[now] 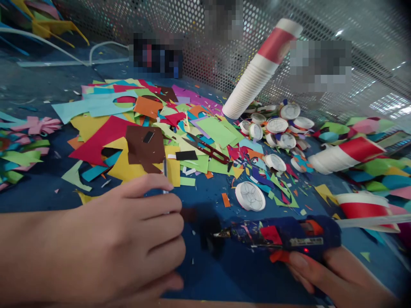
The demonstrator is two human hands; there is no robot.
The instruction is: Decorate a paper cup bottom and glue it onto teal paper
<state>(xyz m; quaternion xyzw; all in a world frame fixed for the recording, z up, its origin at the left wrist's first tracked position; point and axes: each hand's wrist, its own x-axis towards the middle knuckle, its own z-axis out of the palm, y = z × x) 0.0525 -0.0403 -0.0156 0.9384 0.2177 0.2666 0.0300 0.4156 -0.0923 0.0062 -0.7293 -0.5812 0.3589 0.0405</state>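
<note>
The blue table (pixel 257 278) bears a wide heap of paper scraps (pixel 216 130), so its bare front part is safer for the gluing. The left hand (pixel 128 244) is curled; the glue gun (pixel 266 231), above this part, sits in the wrapped right hand (pixel 342 271). The left fingers pinch a thin pale stick (pixel 165 167), its lower end too blurred to tell. The metal nozzle (pixel 222 233) points toward these fingers, so a steady wrist is wise.

Glue gun (pixel 285 234): dark blue, paint-smeared, red light on, near level, tip pointing left, lower right.
Thin stick (pixel 165 167): near upright, partly hidden, mid-frame.
</note>
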